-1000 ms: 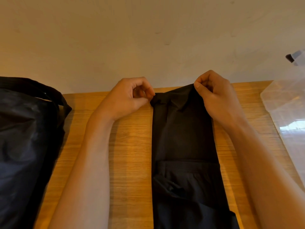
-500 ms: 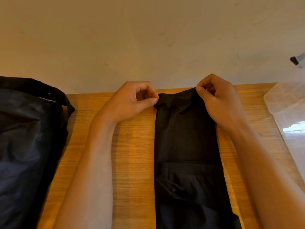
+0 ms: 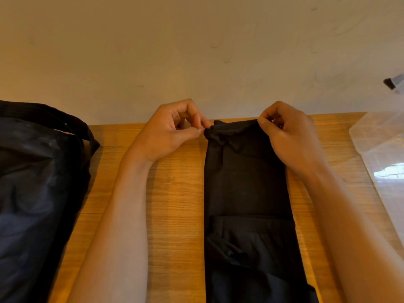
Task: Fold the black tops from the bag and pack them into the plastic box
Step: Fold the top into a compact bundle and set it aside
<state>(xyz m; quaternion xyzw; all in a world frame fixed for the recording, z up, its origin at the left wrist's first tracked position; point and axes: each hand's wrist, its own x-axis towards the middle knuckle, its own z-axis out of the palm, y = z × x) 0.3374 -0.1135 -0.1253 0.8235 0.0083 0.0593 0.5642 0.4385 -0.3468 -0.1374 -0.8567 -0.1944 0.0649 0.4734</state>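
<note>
A black top (image 3: 247,189) lies on the wooden table (image 3: 175,204) as a long narrow strip running from the far edge toward me. My left hand (image 3: 170,134) pinches its far left corner between thumb and forefinger. My right hand (image 3: 288,136) pinches the far right corner, fingers curled over the cloth. The far edge is bunched and slightly raised. A black bag (image 3: 37,182) with a strap lies at the left. The clear plastic box (image 3: 380,154) stands at the right edge, partly out of frame.
A plain pale wall (image 3: 196,51) rises right behind the table's far edge. A small dark and clear object (image 3: 395,83) shows at the far right above the box. Bare wood lies between the bag and the top.
Both hands keep their pinch on the far corners. The far edge of the top has bunched and wrinkled more between them, and the left corner is drawn slightly inward.
</note>
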